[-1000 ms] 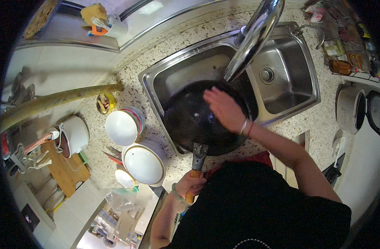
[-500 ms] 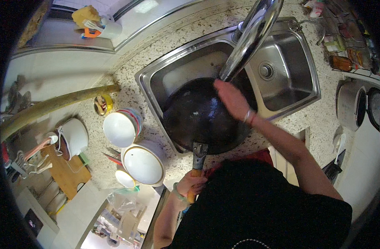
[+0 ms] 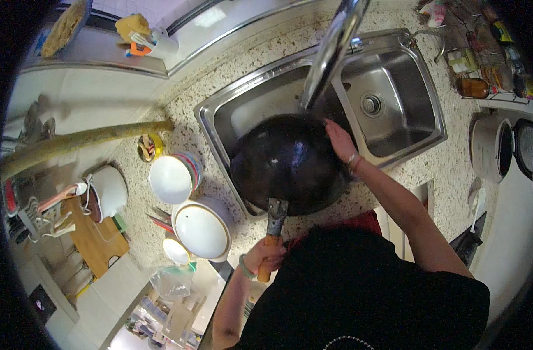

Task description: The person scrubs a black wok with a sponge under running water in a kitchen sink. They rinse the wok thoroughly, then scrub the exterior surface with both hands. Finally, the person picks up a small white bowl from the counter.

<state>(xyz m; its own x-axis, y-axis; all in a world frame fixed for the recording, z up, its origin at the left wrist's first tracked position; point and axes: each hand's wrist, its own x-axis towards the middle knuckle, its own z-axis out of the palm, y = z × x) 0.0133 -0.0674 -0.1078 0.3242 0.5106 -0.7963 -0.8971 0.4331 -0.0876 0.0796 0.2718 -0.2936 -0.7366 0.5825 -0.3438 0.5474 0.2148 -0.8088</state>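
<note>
A large dark wok [image 3: 284,160] rests in the left basin of a steel double sink [image 3: 207,111], its surface shiny. Its wooden handle [image 3: 274,224] points toward me over the counter edge. Wrapped round that handle is my left hand [image 3: 263,258], with a pale green bangle at the wrist. My right hand [image 3: 340,144] is at the wok's right side, fingers stretched out and close together along the rim; its palm side is hidden. A chrome faucet [image 3: 336,49] reaches over the sink, its spout end above the wok's far rim.
Left of the sink stand stacked bowls [image 3: 171,179], a white lidded pot [image 3: 201,230] and a small yellow tin [image 3: 150,148]. A long pole-like piece [image 3: 85,140] juts in from the left. Far right are a rack of bottles [image 3: 473,87] and a metal pot [image 3: 489,149].
My right hand has moved from over the wok near the spout to its right rim. The wok and faucet appear slightly shifted in view. My left hand keeps its grip on the handle.
</note>
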